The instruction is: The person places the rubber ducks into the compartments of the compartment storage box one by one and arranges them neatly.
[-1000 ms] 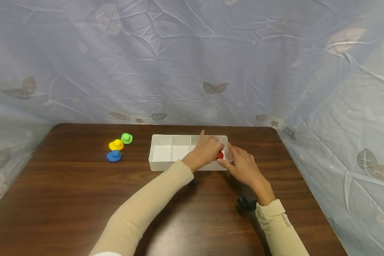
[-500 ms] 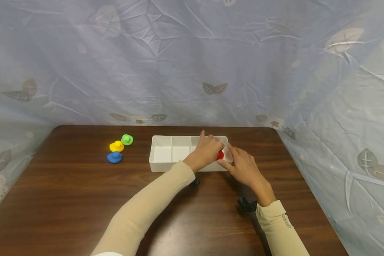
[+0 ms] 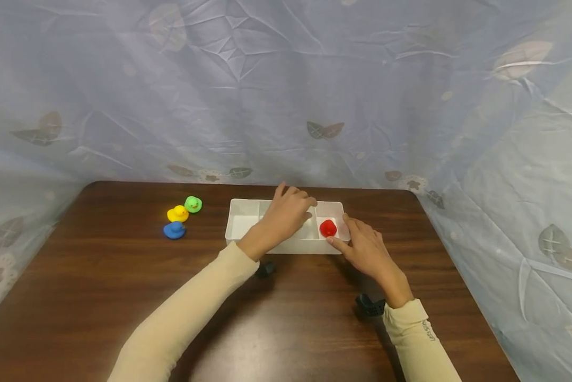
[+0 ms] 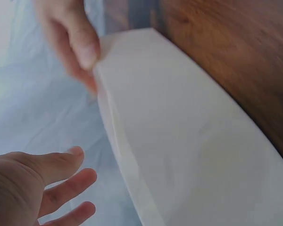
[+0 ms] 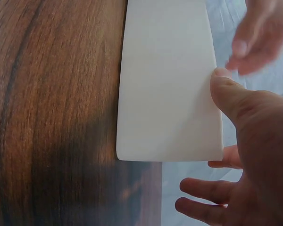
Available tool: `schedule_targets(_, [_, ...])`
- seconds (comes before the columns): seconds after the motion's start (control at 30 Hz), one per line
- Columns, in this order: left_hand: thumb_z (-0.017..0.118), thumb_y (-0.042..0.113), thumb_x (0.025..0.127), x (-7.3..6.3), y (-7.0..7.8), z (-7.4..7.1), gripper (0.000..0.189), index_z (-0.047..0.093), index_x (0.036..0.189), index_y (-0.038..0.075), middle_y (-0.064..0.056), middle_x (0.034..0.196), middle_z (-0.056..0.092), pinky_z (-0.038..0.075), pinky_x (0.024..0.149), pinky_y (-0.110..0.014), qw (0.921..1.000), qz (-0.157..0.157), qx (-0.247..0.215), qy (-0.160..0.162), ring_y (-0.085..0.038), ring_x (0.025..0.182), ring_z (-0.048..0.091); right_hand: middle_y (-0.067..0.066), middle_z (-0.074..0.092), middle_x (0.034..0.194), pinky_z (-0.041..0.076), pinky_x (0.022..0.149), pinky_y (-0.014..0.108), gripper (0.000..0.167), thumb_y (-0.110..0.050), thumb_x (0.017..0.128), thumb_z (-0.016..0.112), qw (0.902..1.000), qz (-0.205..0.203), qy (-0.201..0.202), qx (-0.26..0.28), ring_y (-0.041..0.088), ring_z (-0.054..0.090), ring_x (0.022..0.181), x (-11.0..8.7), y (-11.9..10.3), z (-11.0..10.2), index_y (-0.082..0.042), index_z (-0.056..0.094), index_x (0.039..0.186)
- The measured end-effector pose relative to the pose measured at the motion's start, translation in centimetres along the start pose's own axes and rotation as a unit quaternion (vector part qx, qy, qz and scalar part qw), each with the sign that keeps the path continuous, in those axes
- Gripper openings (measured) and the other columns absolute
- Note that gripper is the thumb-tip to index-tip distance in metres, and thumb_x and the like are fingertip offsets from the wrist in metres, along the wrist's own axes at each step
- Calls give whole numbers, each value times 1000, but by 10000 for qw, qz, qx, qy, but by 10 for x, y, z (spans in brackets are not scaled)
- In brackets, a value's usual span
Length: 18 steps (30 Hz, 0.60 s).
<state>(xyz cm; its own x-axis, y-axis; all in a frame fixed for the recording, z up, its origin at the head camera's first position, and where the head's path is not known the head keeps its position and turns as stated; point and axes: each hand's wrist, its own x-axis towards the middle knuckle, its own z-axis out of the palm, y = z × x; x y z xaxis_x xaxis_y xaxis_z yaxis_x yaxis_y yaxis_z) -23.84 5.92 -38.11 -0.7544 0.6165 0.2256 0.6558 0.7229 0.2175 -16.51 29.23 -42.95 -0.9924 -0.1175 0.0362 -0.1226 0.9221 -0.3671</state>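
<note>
A red rubber duck [image 3: 328,228] sits in the rightmost compartment of a white divided tray [image 3: 305,246]. My left hand [image 3: 286,215] hovers over the tray's middle, left of the red duck, its fingers relaxed and holding nothing. It covers part of the dividers. At the tray's right end, my right hand [image 3: 366,248] holds the corner, thumb on the front rim and fingers along the end wall. In the right wrist view the thumb [image 5: 224,89] presses the upper edge of the tray's front wall [image 5: 170,94]. The left wrist view shows the left fingers [image 4: 68,188] apart from the tray.
Left of the tray, a green rubber duck [image 3: 193,204], a yellow rubber duck [image 3: 178,214] and a blue rubber duck [image 3: 174,230] stand close together on the dark wooden table [image 3: 99,276]. A patterned curtain [image 3: 266,95] hangs behind the table and along its sides.
My left hand has let go of the red duck and moved left, leaving the duck in the right compartment. My right hand stays at the tray's right corner.
</note>
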Motion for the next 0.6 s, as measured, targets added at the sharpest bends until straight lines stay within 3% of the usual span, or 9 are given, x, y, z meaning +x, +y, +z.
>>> schedule_targets(0.33, [74, 25, 102, -62, -67, -26, 31, 74, 131, 14, -9, 136, 74, 32, 127, -66, 9953, -681, -104, 685, -37, 134, 61, 31, 46, 163, 36, 116, 74, 90, -59, 104, 61, 10000, -23, -15, -41, 54, 45, 149, 2, -3, 3, 2, 35, 163])
schedule_targets(0.6, [75, 22, 101, -102, -109, -42, 33, 73, 131, 10, -15, 137, 73, 28, 128, -70, 9860, -1338, -197, 975, -44, 134, 59, 33, 45, 162, 34, 117, 76, 90, -59, 104, 60, 10000, 26, -67, -56, 55, 44, 149, 1, -1, 1, 3, 33, 164])
